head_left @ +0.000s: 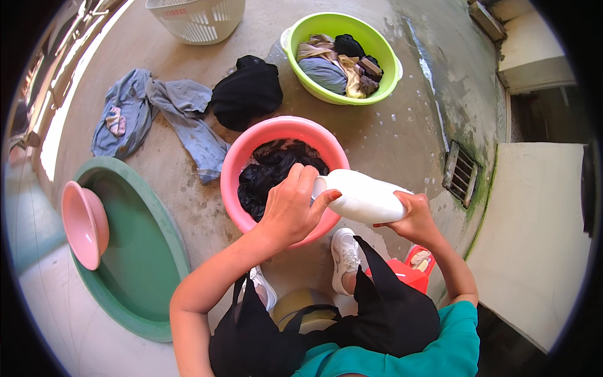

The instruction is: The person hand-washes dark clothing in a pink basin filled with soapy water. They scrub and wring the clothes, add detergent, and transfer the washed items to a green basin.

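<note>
Over the near side of a pink plastic basin [235,198], a white plastic bottle [365,193] lies nearly on its side in the air. My right hand [414,214] grips the bottle's broad end. At its other end, my left hand [294,202] is closed around the cap or neck; the fingers partly hide it, so I cannot tell whether the cap is on. Dark wet cloth [264,179] fills much of the basin, with some suds along the edge. My left forearm covers part of the basin's near rim.
Beyond are a lime-green basin [301,80] of clothes, a black garment [247,94], blue-grey clothing [183,108] and a white laundry basket [202,23]. A green tub [141,264] with a pink bowl [85,226] stands left. A floor drain grate [460,173] and a red container [407,275] are right.
</note>
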`<action>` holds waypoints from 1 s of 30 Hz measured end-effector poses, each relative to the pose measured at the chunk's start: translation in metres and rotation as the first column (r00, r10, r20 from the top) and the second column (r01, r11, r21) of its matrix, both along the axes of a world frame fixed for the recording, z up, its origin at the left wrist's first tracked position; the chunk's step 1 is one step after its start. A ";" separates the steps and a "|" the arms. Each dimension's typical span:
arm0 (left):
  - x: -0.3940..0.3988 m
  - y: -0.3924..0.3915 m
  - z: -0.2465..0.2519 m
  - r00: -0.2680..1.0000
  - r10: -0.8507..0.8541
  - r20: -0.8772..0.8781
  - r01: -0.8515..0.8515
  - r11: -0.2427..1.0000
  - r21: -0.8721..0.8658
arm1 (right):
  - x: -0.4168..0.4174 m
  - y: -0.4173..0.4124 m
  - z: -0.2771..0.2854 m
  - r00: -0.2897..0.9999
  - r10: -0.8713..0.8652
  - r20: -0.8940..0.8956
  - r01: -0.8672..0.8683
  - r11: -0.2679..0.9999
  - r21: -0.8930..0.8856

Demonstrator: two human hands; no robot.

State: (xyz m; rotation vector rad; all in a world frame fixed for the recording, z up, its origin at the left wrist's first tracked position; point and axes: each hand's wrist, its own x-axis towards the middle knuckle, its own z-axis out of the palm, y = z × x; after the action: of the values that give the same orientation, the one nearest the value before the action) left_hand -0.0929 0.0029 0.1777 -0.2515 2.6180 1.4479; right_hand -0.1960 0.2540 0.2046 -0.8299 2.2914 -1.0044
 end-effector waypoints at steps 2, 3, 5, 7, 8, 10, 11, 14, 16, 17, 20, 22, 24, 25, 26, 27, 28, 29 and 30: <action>-0.005 0.001 -0.005 0.978 -0.050 -0.201 0.052 0.999 0.003 | 0.001 0.002 0.002 1.000 0.004 -0.012 -0.004 1.000 -0.012; -0.007 0.001 -0.006 0.952 -0.073 -0.298 0.079 0.997 0.007 | 0.001 0.004 0.000 1.000 -0.004 0.007 0.004 1.000 -0.007; -0.017 0.000 -0.002 0.894 -0.145 -0.425 0.169 0.985 0.019 | -0.001 0.014 -0.005 0.999 -0.033 0.041 0.033 0.999 0.008; -0.024 0.006 0.012 0.872 -0.148 -0.466 0.164 0.987 -0.008 | -0.001 0.023 -0.005 0.999 -0.045 0.029 0.045 0.999 0.006; -0.021 0.014 0.011 0.965 -0.017 -0.263 0.014 1.000 -0.015 | 0.000 0.027 -0.011 0.999 -0.052 0.003 0.053 0.998 -0.021; -0.027 0.015 0.009 0.997 -0.057 0.060 0.063 0.994 -0.091 | 0.002 0.034 -0.017 0.996 -0.079 -0.038 0.077 0.995 -0.060; -0.031 0.014 0.007 0.979 -0.144 0.146 0.156 0.985 -0.074 | 0.002 0.034 -0.019 0.995 -0.090 -0.045 0.086 0.993 -0.086; -0.041 0.023 0.015 0.932 -0.252 -0.261 0.265 0.964 0.014 | 0.003 0.047 -0.020 0.992 -0.126 -0.025 0.124 0.990 -0.063; -0.046 0.035 0.017 0.925 -0.267 -0.268 0.258 0.964 -0.071 | 0.007 0.058 -0.026 0.986 -0.165 -0.013 0.162 0.978 -0.128; -0.045 0.044 0.021 0.975 -0.164 -0.152 0.158 0.986 -0.051 | 0.009 0.064 -0.025 0.981 -0.194 -0.002 0.192 0.974 -0.122; -0.052 0.043 0.006 0.972 -0.222 -0.080 0.212 0.970 -0.116 | 0.010 0.068 -0.025 0.976 -0.215 0.029 0.217 0.967 -0.134; -0.061 0.050 0.014 0.942 -0.314 -0.118 0.309 0.949 -0.064 | 0.012 0.075 -0.026 0.969 -0.246 0.036 0.249 0.960 -0.126; -0.071 0.058 0.023 0.900 -0.386 -0.204 0.388 0.921 -0.034 | 0.014 0.081 -0.030 0.963 -0.270 0.021 0.270 0.952 -0.141; -0.072 0.062 0.026 0.924 -0.351 -0.149 0.347 0.936 -0.055 | 0.016 0.084 -0.035 0.960 -0.280 0.003 0.277 0.948 -0.160; -0.073 0.067 0.029 0.945 -0.311 -0.096 0.305 0.949 -0.078 | 0.017 0.087 -0.039 0.957 -0.289 -0.016 0.282 0.943 -0.178; -0.079 0.071 0.022 0.970 -0.239 -0.036 0.232 0.961 -0.148 | 0.018 0.089 -0.042 0.955 -0.296 -0.008 0.290 0.940 -0.179; -0.082 0.071 0.021 0.943 -0.298 0.145 0.317 0.939 -0.136 | 0.018 0.092 -0.044 0.953 -0.302 0.000 0.297 0.938 -0.180; -0.087 0.073 0.024 0.881 -0.348 0.321 0.399 0.911 -0.109 | 0.019 0.095 -0.046 0.951 -0.309 0.008 0.305 0.935 -0.180; -0.088 0.076 0.024 0.889 -0.384 0.249 0.418 0.903 -0.099 | 0.019 0.097 -0.046 0.951 -0.309 0.006 0.306 0.937 -0.167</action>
State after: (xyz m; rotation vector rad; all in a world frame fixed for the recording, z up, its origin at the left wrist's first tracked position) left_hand -0.1810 0.0791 0.2015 0.1075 2.4084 1.0217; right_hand -0.1772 0.3511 0.1588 -0.5536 2.4296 -1.3448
